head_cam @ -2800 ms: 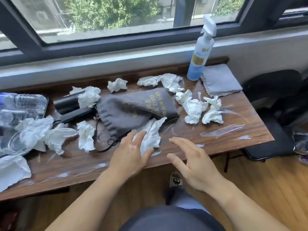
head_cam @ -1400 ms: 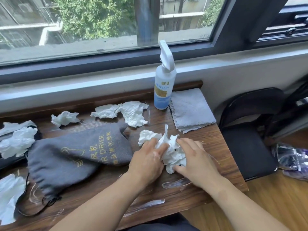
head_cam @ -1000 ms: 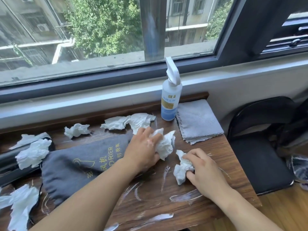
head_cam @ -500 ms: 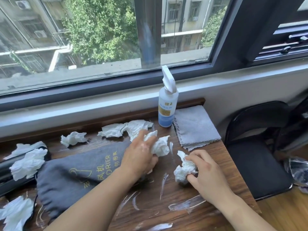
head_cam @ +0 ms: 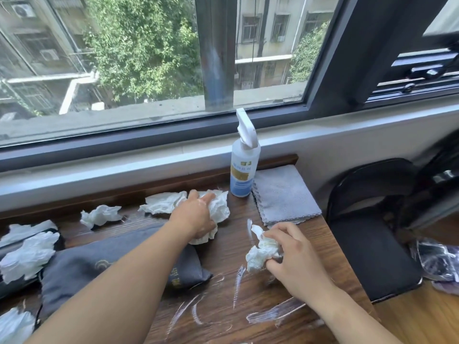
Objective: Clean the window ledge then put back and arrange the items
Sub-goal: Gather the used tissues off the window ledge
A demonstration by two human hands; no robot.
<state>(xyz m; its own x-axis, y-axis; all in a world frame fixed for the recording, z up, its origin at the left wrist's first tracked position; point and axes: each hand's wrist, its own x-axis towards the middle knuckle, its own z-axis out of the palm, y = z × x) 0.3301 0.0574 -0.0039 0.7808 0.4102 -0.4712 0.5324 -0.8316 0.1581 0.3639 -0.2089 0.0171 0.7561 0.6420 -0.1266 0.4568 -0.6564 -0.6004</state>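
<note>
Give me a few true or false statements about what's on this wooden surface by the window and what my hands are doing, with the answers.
1. The spray bottle stands upright beside the folded grey cloth. True.
2. The right hand is empty. False: it holds a crumpled tissue.
3. The left hand grips the spray bottle. False: it grips a tissue wad, and the bottle stands apart from it.
4. White smears streak the wooden surface near the right hand. True.
</note>
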